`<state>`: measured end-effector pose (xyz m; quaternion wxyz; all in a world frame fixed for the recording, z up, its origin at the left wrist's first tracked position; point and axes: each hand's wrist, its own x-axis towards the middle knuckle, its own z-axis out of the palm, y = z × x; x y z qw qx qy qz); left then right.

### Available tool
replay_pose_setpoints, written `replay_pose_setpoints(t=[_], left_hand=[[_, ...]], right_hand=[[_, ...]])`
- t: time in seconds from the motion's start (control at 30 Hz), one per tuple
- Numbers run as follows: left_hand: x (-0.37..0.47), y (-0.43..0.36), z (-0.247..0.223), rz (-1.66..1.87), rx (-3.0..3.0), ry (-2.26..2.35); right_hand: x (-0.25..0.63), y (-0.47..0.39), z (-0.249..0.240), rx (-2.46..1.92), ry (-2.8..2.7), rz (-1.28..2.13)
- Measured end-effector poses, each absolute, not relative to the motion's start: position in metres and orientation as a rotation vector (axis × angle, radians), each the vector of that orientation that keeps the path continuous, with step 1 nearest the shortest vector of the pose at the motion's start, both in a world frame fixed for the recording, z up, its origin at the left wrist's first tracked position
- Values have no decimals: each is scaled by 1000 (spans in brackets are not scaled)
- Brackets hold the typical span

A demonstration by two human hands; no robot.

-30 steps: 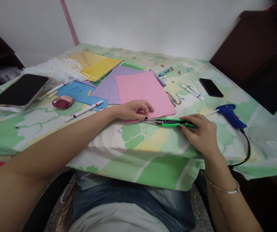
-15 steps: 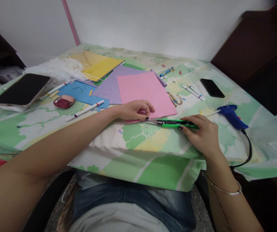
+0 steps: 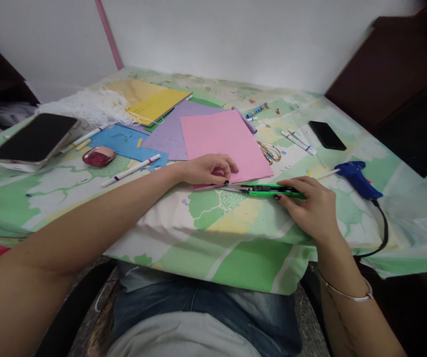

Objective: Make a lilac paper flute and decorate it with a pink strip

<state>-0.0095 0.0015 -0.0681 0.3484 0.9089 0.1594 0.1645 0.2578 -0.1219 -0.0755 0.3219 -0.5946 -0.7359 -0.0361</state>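
Note:
A pink sheet [image 3: 218,139], seemingly folded, lies near the table's front edge. My left hand [image 3: 213,169] rests on its near edge with curled fingers, the thumb at the border. In my right hand [image 3: 312,206] is a green utility knife [image 3: 265,190], held by its rear end between thumb and fingers. Its blade [image 3: 231,187] is out and points left, reaching the sheet's near edge close to my left thumb. Purple sheets [image 3: 168,134] lie partly under the pink one. Gold-handled scissors [image 3: 271,152] sit against its right side, their blades hidden.
A blue glue gun [image 3: 360,179] with a black cord lies at right, beyond it a black phone [image 3: 327,135] and white markers [image 3: 298,143]. To the left are a larger phone [image 3: 34,139], white string [image 3: 87,106], a dark red case [image 3: 99,156], blue paper [image 3: 124,144] and a yellow pad [image 3: 157,101].
The utility knife has slid very slightly left along the sheet's near edge with my right hand. My left hand has kept its place.

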Motion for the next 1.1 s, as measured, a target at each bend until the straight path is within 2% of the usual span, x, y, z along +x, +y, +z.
replay_pose_setpoints(t=[0.47,1.1], left_hand=[[-9,-2,-67,462,2368,431],[-23,-5,-59,334,2374,462]], right_hand=[[259,-121,-77,-1586,-1930,-70],[260,-121,-77,-1581,-1930,-70]])
